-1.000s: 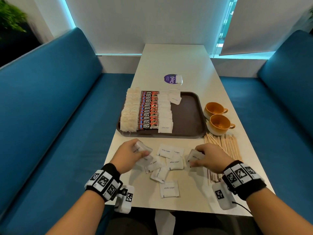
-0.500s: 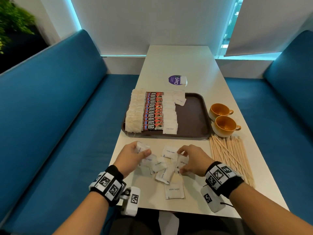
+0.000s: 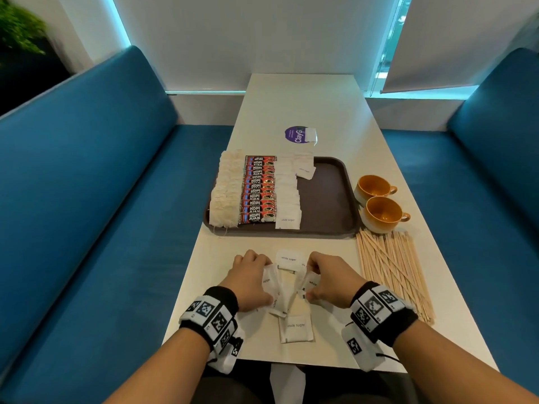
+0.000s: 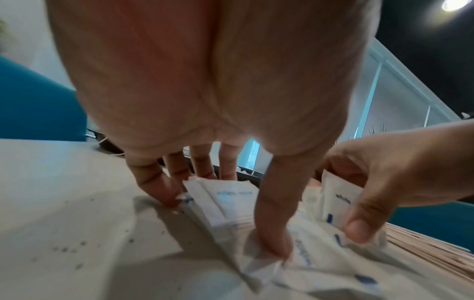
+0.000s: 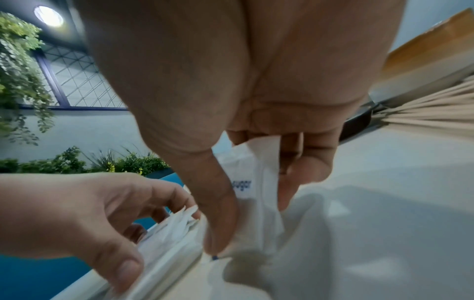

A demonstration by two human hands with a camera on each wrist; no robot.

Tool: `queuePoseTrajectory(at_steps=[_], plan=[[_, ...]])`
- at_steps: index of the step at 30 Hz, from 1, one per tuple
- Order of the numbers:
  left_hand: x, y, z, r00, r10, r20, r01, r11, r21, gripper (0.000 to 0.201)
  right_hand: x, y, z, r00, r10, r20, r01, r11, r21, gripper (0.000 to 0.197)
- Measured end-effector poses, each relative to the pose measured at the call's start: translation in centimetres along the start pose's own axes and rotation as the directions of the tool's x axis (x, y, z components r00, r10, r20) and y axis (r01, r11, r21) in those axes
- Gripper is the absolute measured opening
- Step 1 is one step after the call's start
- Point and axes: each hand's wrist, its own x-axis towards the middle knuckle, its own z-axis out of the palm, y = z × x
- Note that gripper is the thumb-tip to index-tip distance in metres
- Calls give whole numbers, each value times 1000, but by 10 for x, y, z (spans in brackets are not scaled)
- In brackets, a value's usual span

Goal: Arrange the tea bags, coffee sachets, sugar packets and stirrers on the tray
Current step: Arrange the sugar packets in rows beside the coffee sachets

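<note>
While both hands gather loose sugar packets (image 3: 287,290) on the table (image 3: 303,112) just short of the tray (image 3: 326,199), the left hand (image 3: 250,282) has fingers and thumb clamped on one bunch and the right hand (image 3: 329,282) pinches another. These packets look light, thin, floppy and likely slippery when stacked. Squeezing the stack by its long edges should hold it best.

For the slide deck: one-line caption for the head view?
Both hands, left hand and right hand, gather loose sugar packets on the table before the half-filled tray.
</note>
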Motion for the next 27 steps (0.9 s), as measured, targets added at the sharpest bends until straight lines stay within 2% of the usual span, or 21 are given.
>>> queuePoseTrajectory(at_steps=[2,5,9,11,14,17,19,21,22,24,27], plan=[[0,0,0,1000,-4,8,4,1000,-12,78,3,-3,-4,1000,-16,-3,16,998,61,49],[1,-2,-1,999,-31,28,32,999,-17,74,15,-11,-15,999,-19,-46,26,988,155,62],[-2,-2,-2,998,-53,40,53,999,11,64,38,-23,-13,1000,26,-18,-23,991,131,85],[-6,-4,-3,998,-53,28,54,998,-22,64,45,-28,-9,999,40,-18,-38,997,63,79],[-12,-12,-10,998,-46,-34,42,992,-117,53,49,-34,-7,999,30,-35,-30,1000,3,57],[-20,-18,-18,994,-70,-88,43,960,-277,55,51,-35,-4,997,37,-62,-39,999,-26,64],[-22,-18,-20,995,-38,-97,2,938,-346,46,50,-35,-2,997,12,-80,-15,999,-36,63],[-23,-11,-17,998,20,-63,-44,908,-416,31,48,-34,-2,997,-35,-74,33,999,-25,53],[-24,-6,-14,998,52,-46,-66,904,-423,29,46,-33,-2,996,-56,-76,56,998,2,47],[-22,4,-8,994,104,-23,-105,922,-373,39,41,-30,-4,993,-79,-86,86,993,80,40],[-18,11,-1,983,182,-4,-180,967,-178,54,35,-21,-13,986,-57,-159,91,972,215,44]])
